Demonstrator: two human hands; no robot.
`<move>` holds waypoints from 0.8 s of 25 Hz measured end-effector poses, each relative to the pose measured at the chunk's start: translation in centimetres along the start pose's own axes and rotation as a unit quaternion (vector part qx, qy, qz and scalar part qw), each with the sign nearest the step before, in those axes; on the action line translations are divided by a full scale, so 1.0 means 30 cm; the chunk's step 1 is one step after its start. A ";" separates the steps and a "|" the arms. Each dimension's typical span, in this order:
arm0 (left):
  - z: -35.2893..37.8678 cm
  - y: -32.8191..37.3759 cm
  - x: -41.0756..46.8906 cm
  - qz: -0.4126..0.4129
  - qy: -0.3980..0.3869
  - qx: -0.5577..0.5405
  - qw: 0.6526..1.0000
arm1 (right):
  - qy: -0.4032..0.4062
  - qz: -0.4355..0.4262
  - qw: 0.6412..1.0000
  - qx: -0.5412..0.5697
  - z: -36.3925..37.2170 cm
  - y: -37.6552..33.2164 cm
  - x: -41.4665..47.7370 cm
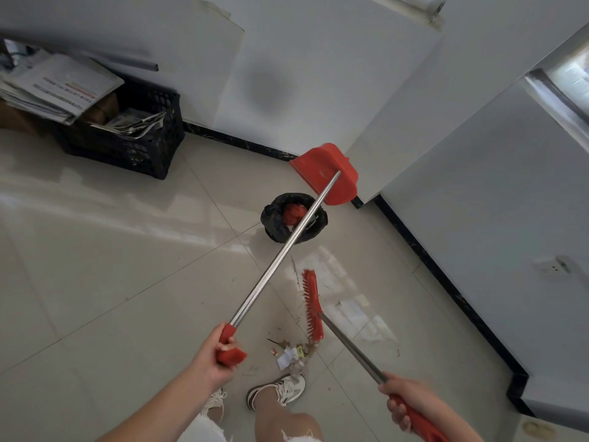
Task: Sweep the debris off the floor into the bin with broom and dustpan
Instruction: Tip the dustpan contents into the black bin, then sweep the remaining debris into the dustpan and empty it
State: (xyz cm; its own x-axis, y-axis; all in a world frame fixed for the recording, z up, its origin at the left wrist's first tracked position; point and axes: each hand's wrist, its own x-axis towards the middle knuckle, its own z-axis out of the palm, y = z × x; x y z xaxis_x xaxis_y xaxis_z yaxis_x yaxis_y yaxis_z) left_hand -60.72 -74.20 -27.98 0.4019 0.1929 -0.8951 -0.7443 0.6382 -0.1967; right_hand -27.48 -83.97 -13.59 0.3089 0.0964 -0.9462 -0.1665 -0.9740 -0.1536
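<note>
My left hand (214, 352) grips the red handle end of a long steel pole whose red dustpan (322, 169) is raised in the air past the bin (277, 223). The bin is small, lined with a black bag, with something red inside. My right hand (406, 403) holds the red grip of the broom, whose red head (310, 303) rests on the tiled floor. A pile of debris (291, 354), paper scraps and dry bits, lies just below the broom head, near my shoe.
A black plastic crate (140, 148) stuffed with papers stands at the back left against the wall. White walls with a dark skirting (446, 279) close in the right side and back. My two shoes (280, 390) stand near the debris.
</note>
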 end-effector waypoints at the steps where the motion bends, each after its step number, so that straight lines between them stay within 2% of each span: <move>1: 0.000 0.040 -0.028 0.011 -0.002 0.017 1.000 | 0.002 0.004 1.000 0.005 -0.012 -0.001 0.005; 6: -0.022 0.318 -0.228 0.096 0.012 0.203 0.974 | -0.017 0.029 0.997 0.070 -0.074 -0.006 0.031; 8: -0.035 0.430 -0.335 0.124 0.039 0.283 0.950 | -0.020 0.039 0.993 0.105 -0.093 -0.003 0.039; 10: -0.001 0.512 -0.444 0.159 0.080 0.374 0.910 | -0.006 0.044 0.991 0.125 -0.121 0.015 0.057; 13: 0.153 0.545 -0.550 0.251 0.096 0.528 0.806 | 0.036 0.044 0.990 0.132 -0.167 0.040 0.091; 16: 0.351 0.445 -0.534 0.331 0.064 0.637 0.693 | 0.070 0.035 0.988 0.136 -0.208 0.062 0.134; 17: 0.411 0.391 -0.503 0.354 0.059 0.674 0.645 | 0.079 0.032 0.987 0.136 -0.219 0.072 0.149; 20: 0.547 0.198 -0.364 0.413 0.047 0.792 0.446 | 0.102 0.026 0.984 0.142 -0.243 0.110 0.195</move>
State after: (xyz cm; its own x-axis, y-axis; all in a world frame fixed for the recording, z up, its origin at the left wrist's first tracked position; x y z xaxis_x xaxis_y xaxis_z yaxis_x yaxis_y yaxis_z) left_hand -60.78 -60.28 -12.81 0.2592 0.8659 -0.4278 0.7246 0.1185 0.6789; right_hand -19.40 -88.11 -17.55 0.4698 -0.0228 -0.8825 -0.4323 -0.8775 -0.2075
